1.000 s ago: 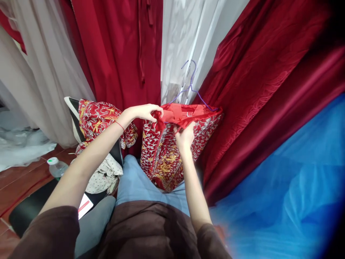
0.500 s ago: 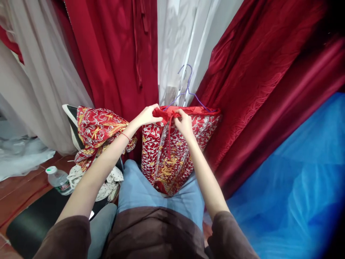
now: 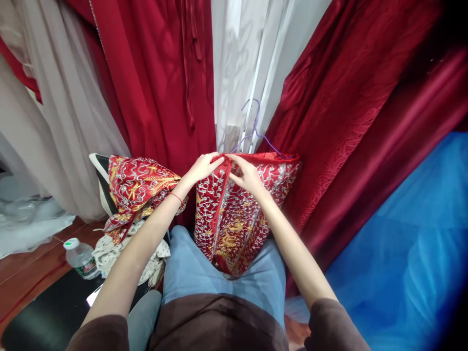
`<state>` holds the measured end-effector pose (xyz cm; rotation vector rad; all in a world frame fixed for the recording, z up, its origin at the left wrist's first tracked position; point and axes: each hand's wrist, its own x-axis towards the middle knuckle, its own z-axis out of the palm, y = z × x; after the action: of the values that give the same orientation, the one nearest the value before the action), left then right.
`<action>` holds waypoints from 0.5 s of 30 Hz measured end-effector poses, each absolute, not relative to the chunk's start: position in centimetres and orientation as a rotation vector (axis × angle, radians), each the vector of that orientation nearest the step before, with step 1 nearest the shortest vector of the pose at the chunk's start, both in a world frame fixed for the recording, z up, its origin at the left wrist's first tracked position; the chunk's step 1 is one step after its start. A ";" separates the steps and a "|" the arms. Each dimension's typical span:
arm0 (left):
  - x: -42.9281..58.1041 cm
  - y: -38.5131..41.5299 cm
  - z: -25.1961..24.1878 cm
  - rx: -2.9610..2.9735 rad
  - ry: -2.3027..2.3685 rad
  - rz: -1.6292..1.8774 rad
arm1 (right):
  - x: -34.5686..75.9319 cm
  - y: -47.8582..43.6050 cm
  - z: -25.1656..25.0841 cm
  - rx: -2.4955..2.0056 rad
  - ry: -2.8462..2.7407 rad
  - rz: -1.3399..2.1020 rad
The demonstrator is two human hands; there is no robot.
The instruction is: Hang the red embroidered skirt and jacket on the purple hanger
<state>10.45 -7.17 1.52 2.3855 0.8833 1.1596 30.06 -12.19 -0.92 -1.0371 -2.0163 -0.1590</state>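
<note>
An embroidered red skirt (image 3: 237, 224) with silver and gold patterning hangs between my knees from a purple wire hanger (image 3: 255, 129). My left hand (image 3: 204, 168) pinches the red waistband at its left part. Close beside it, my right hand (image 3: 246, 174) has its fingertips on the same band near the middle, thumb spread a little below. A thin red tie (image 3: 220, 197) runs down the skirt's front from between the hands. The hanger's lower left part is hidden behind the waistband.
Another red embroidered garment (image 3: 141, 183) lies bundled at the left. Near it are a plastic bottle (image 3: 81, 258), a spotted white cloth (image 3: 109, 251) and a black seat (image 3: 44, 307). Red gowns (image 3: 161, 73) hang ahead, with blue fabric (image 3: 398, 253) at the right.
My hands have come closer together on the waistband. The red tie now hangs slanted to the left, and my right thumb has moved away from its fingers.
</note>
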 end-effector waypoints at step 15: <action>11.7 -4.6 3.2 2.465 0.579 0.894 | 29.6 -10.5 4.6 -0.806 -1.852 0.436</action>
<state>11.70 -4.65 3.17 2.4648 0.5788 0.8936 29.64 -10.46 4.56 -0.8057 -1.8519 0.4360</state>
